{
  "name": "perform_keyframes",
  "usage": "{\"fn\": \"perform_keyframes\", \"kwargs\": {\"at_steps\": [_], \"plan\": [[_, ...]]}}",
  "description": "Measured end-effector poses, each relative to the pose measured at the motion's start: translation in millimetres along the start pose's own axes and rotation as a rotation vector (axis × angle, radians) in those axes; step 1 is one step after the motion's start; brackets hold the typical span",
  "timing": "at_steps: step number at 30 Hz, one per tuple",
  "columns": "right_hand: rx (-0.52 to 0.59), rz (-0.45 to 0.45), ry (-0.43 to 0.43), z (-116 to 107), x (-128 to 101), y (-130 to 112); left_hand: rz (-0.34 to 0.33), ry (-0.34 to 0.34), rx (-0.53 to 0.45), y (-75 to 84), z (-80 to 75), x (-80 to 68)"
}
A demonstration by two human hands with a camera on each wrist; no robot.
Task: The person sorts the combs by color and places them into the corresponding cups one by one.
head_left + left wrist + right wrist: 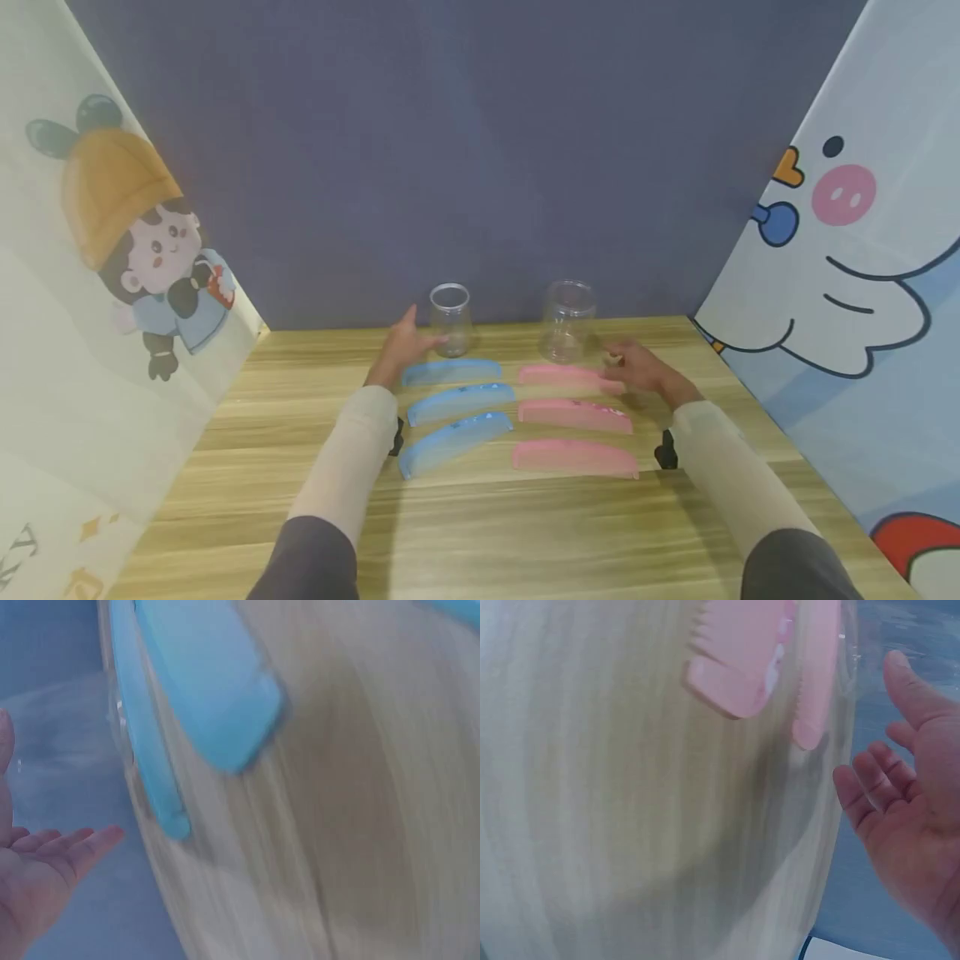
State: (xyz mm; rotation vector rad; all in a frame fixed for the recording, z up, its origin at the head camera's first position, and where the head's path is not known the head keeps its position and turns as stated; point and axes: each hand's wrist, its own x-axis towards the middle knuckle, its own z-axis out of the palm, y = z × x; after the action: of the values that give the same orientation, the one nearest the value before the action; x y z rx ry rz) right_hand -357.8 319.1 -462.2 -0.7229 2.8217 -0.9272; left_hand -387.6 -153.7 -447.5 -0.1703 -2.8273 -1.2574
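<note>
Two clear, open-topped jars stand at the back of the table, a left jar (451,325) and a right jar (567,325). My left hand (407,345) is just left of the left jar, thumb and fingers spread, palm bare in the left wrist view. Beside the right jar, my right hand (639,367) hovers over the right end of the farthest pink comb (562,377); its fingers bend loosely around nothing in the right wrist view. Three blue combs (461,403) lie in a column on the left, three pink combs (575,457) on the right.
The wood-grain table (480,542) ends at a dark blue-grey back panel (465,167). Cartoon-printed panels flank it, with a capped figure (161,242) on the left and a white pig-nosed character (843,292) on the right.
</note>
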Motion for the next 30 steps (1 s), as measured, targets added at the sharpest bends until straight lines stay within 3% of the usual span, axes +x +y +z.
{"fn": "perform_keyframes", "kwargs": {"at_steps": [5,13,23,30], "plan": [[0.04,-0.044,0.006,10,1,3,-0.013,0.043,-0.089,5.6,10.9,3.6],[-0.077,0.029,-0.017,22,-3,13,-0.028,0.091,-0.152,9.4,26.8,13.1],[-0.037,0.061,-0.01,26,-10,16,-0.04,0.175,-0.215,20.4,35.6,16.8],[-0.092,0.11,0.036,32,-8,23,-0.043,0.22,-0.277,28.1,38.2,23.2]]}}
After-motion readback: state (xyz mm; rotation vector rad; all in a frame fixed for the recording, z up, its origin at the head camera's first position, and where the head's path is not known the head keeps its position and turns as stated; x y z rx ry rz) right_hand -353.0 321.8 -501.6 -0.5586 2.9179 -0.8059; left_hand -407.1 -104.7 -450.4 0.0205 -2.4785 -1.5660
